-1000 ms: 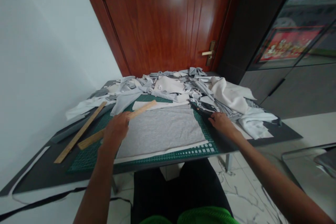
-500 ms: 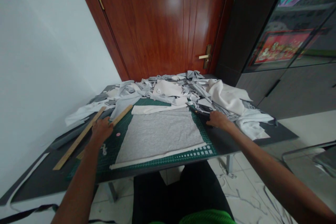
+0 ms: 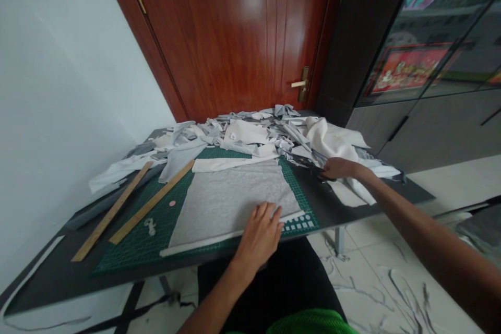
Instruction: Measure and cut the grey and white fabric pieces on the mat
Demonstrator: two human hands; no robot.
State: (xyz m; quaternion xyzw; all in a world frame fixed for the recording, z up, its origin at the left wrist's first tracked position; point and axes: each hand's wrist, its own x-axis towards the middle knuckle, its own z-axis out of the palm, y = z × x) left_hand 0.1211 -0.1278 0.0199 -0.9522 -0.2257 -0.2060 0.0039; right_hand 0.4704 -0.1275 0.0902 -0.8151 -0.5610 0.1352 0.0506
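Observation:
A piece of grey fabric (image 3: pixel 230 198) with white strips along its far and near edges lies spread on a green cutting mat (image 3: pixel 131 242). My left hand (image 3: pixel 263 232) rests on the fabric's near edge, right of its middle, with its fingers laid out flat. To the right of the mat, my right hand (image 3: pixel 338 168) is closed around the handles of dark scissors (image 3: pixel 311 165). The scissors point left, toward scraps at the mat's far right corner. Their handles are partly hidden by my fingers.
Two wooden rulers (image 3: pixel 152 201) (image 3: pixel 113 211) lie at the left. Near them are a pink disc (image 3: pixel 172 203) and a small white twisted piece (image 3: pixel 150 226). Heaped fabric scraps (image 3: pixel 246 131) line the table's back, with white cloth (image 3: pixel 332 138) at the right. A door (image 3: pixel 235 36) stands behind.
My left hand has left the ruler and moved right onto the grey fabric's near edge. My right hand has shifted right, with the scissors in it, and the white cloth beside it has moved.

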